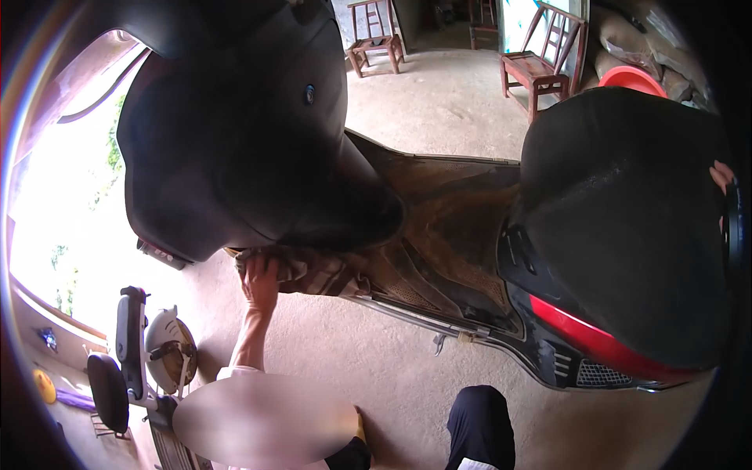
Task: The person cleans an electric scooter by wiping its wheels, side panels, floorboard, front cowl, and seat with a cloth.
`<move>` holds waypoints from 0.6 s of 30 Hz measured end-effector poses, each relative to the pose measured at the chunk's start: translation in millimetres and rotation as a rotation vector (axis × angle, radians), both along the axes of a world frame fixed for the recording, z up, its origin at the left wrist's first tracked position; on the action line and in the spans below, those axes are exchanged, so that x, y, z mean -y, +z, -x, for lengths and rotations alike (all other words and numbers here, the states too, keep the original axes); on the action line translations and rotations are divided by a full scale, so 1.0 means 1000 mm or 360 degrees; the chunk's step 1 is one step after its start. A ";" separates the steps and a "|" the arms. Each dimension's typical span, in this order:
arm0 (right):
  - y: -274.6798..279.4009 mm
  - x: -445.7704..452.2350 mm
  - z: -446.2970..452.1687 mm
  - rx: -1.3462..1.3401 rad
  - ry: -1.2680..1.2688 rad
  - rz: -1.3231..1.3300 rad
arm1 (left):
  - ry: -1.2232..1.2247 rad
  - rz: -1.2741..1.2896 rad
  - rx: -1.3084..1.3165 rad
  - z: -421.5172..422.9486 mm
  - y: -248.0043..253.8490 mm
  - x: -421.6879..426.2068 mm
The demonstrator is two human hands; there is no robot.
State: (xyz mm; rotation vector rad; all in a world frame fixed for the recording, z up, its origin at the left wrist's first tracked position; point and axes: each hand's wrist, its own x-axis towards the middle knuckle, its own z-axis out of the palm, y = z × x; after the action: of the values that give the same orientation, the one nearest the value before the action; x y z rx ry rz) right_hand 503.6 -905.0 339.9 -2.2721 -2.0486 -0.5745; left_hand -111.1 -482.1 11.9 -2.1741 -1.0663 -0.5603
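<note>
A black and red scooter stretches across the head view, with its dark front shield [243,149] at the left and its black seat [619,211] at the right. Below the shield, my left hand [259,280] grips a brown checked cloth [329,272], which lies along the near edge of the dusty footboard [439,235]. A blurred patch covers part of that arm. At the far right edge, fingers of my right hand [721,177] curl over the rear end of the seat; the rest of this hand is out of view.
Two wooden chairs [374,39] [540,70] stand beyond the scooter. Filled sacks [627,39] and a red basin [633,79] are at the back right. A small white and black vehicle [168,348] stands at the lower left. A dark-clothed knee [482,427] shows at the bottom.
</note>
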 end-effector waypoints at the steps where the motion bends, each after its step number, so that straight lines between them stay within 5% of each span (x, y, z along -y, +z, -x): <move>1: 0.000 0.000 0.000 0.0028 0.0007 0.0005 | 0.0028 0.0006 0.0084 -0.009 0.004 0.003; 4: 0.000 -0.001 0.003 0.0019 -0.0002 0.0011 | 0.0111 0.0073 0.0386 -0.040 0.007 0.017; 11: 0.001 0.000 0.002 0.0058 0.0011 0.0000 | -0.0782 -0.0216 0.0020 -0.148 0.053 0.028; 16: 0.005 -0.001 0.004 0.0046 0.0038 -0.0031 | -0.0280 -0.0064 -0.0223 -0.257 0.087 -0.021; 18: 0.002 0.004 0.011 -0.0003 -0.0269 0.0018 | -0.0150 -0.0038 -0.0238 -0.286 0.087 -0.047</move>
State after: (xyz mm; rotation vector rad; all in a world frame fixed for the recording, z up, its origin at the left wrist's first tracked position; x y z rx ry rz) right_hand 492.2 -908.8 341.5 -2.4674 -1.8750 -0.5691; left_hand 174.8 -434.7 99.4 -2.2160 -0.8776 -0.4419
